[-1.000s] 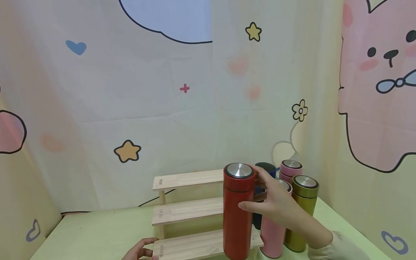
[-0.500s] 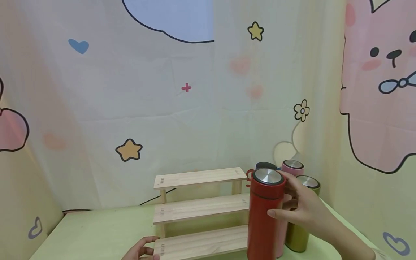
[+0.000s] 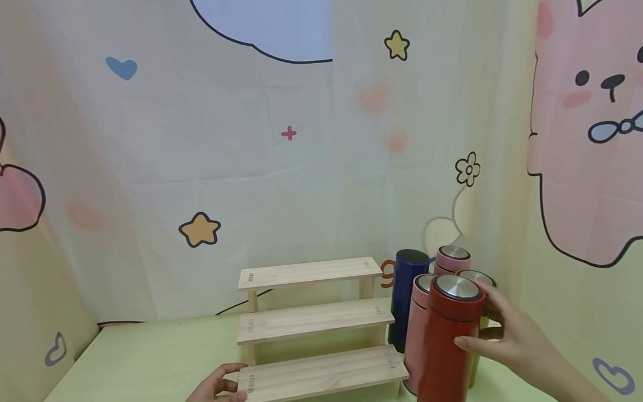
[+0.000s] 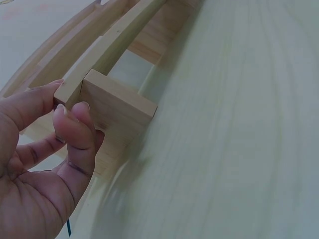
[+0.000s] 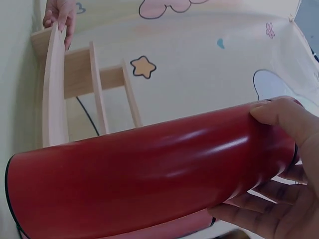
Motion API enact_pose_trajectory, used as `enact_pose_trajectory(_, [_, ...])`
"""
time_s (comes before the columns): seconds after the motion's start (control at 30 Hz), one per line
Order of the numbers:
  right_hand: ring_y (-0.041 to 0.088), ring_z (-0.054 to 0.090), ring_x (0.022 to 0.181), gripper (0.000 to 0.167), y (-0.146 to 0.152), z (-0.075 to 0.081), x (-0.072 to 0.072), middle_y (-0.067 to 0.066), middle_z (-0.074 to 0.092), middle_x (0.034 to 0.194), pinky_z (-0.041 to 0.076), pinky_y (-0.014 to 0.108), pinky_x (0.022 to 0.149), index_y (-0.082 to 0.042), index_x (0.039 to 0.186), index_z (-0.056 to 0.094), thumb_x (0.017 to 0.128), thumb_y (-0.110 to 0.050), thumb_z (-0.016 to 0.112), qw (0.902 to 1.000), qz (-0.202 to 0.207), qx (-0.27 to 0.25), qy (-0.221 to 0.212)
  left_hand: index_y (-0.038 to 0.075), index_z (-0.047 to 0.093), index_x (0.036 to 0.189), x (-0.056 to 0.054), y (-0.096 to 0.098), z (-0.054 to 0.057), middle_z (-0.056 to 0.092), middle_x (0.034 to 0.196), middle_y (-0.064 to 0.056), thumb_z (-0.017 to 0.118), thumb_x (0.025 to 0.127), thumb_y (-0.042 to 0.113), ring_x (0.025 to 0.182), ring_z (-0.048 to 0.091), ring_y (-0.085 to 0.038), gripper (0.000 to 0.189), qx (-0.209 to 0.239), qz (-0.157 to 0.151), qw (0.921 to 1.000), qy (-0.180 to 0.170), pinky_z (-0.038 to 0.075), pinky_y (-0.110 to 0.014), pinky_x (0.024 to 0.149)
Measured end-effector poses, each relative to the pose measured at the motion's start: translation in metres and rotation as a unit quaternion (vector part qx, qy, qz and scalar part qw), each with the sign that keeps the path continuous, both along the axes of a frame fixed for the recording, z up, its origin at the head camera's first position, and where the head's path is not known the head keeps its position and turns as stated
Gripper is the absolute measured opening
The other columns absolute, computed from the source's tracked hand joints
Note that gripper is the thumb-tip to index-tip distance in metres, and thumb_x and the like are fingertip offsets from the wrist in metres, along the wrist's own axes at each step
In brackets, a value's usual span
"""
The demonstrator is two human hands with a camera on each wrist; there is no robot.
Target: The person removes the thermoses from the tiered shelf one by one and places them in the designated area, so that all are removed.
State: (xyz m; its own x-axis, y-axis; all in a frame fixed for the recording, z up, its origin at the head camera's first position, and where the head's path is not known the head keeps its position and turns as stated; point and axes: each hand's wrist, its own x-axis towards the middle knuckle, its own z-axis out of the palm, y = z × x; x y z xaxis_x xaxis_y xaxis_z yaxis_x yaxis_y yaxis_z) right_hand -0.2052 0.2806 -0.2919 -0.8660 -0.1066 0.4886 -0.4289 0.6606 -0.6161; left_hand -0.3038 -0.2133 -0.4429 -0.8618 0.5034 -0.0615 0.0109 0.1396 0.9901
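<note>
My right hand (image 3: 512, 335) grips a red thermos flask (image 3: 452, 340) with a steel-topped lid, thumb on its near side and fingers round the far side. The flask is upright in the head view, right of a three-tier wooden step shelf (image 3: 321, 374), and overlaps a pink flask (image 3: 417, 335). In the right wrist view the red flask (image 5: 149, 174) spans the lower half, held near its lid end. My left hand (image 3: 218, 385) pinches the left end of the shelf's lowest board; the left wrist view shows thumb and fingertips at the board's corner (image 4: 75, 84).
Behind the red flask stand a dark blue tumbler (image 3: 408, 301), another pink flask (image 3: 454, 259) and an olive-gold flask (image 3: 477, 276), mostly hidden. A red curved handle (image 3: 387, 273) shows beside the tumbler. Pale green cloth (image 3: 166, 357) covers the table; a printed curtain (image 3: 251, 139) hangs behind.
My right hand has carried the red flask rightward and slightly down, from in front of the shelf's right end to in front of the other flasks. My left hand stays at the shelf.
</note>
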Motion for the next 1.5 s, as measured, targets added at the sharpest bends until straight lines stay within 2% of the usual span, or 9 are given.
enact_pose_trajectory(0.1, [-0.008,0.058,0.093,0.080,0.009,-0.007,-0.001,-0.024,0.057,0.111,0.055,0.024,0.068,-0.006,0.144,0.033,0.077,-0.004,0.077,0.9997,0.008,0.001,0.024,-0.019,0.017,0.138,0.000,-0.001,0.000,0.063,0.101,-0.012,0.069,0.090,0.030,0.090,0.064,-0.016,0.086,-0.002,-0.004,1.0000,0.007,0.056,-0.033,0.076])
enact_pose_trajectory(0.2, [-0.007,0.059,0.091,0.079,0.015,-0.013,-0.002,-0.030,0.055,0.106,0.055,0.023,0.067,-0.005,0.144,0.033,0.078,-0.004,0.077,0.9998,0.003,0.000,0.021,-0.019,0.016,0.138,0.000,-0.001,0.000,0.063,0.102,-0.013,0.069,0.089,0.030,0.091,0.064,-0.016,0.087,-0.002,-0.004,1.0000,0.008,0.056,-0.033,0.076])
enact_pose_trajectory(0.57, [-0.007,0.059,0.089,0.079,0.032,-0.027,-0.004,-0.031,0.053,0.107,0.055,0.022,0.067,-0.005,0.142,0.034,0.077,-0.006,0.078,0.9989,-0.025,0.006,0.038,-0.020,0.013,0.138,-0.001,0.000,-0.002,0.063,0.101,-0.010,0.068,0.090,0.028,0.090,0.064,-0.015,0.087,0.014,-0.014,0.9998,0.005,0.056,-0.030,0.075])
enact_pose_trajectory(0.77, [-0.015,0.053,0.093,0.082,0.037,-0.034,-0.009,-0.037,0.049,0.108,0.054,0.020,0.068,-0.001,0.143,0.033,0.076,-0.005,0.079,0.9983,-0.043,0.000,0.039,-0.019,0.014,0.138,0.000,0.001,-0.002,0.062,0.101,-0.011,0.067,0.091,0.028,0.090,0.064,-0.016,0.086,0.011,-0.010,0.9999,0.003,0.056,-0.031,0.076])
enact_pose_trajectory(1.03, [-0.016,0.052,0.092,0.080,0.038,-0.039,-0.009,-0.037,0.048,0.105,0.054,0.021,0.069,-0.005,0.143,0.033,0.078,-0.013,0.079,0.9983,-0.058,0.005,0.010,-0.018,0.016,0.139,0.001,0.002,-0.002,0.062,0.103,-0.014,0.067,0.091,0.028,0.091,0.064,-0.017,0.084,0.007,0.004,1.0000,-0.001,0.056,-0.033,0.076])
enact_pose_trajectory(1.3, [-0.018,0.050,0.092,0.081,0.040,-0.048,-0.008,-0.042,0.043,0.105,0.054,0.020,0.068,-0.003,0.144,0.032,0.078,-0.012,0.079,0.9976,-0.070,-0.003,-0.005,-0.018,0.017,0.139,0.002,0.003,-0.002,0.061,0.103,-0.014,0.067,0.091,0.027,0.091,0.065,-0.016,0.083,0.006,0.006,1.0000,-0.004,0.056,-0.033,0.076])
enact_pose_trajectory(1.5, [-0.016,0.052,0.089,0.080,0.038,-0.049,-0.005,-0.040,0.044,0.105,0.054,0.020,0.068,-0.004,0.143,0.032,0.078,-0.012,0.079,0.9967,-0.079,-0.004,-0.017,-0.017,0.016,0.140,0.002,0.003,-0.001,0.061,0.104,-0.014,0.068,0.090,0.030,0.091,0.065,-0.017,0.086,0.006,0.007,0.9999,-0.010,0.056,-0.034,0.077])
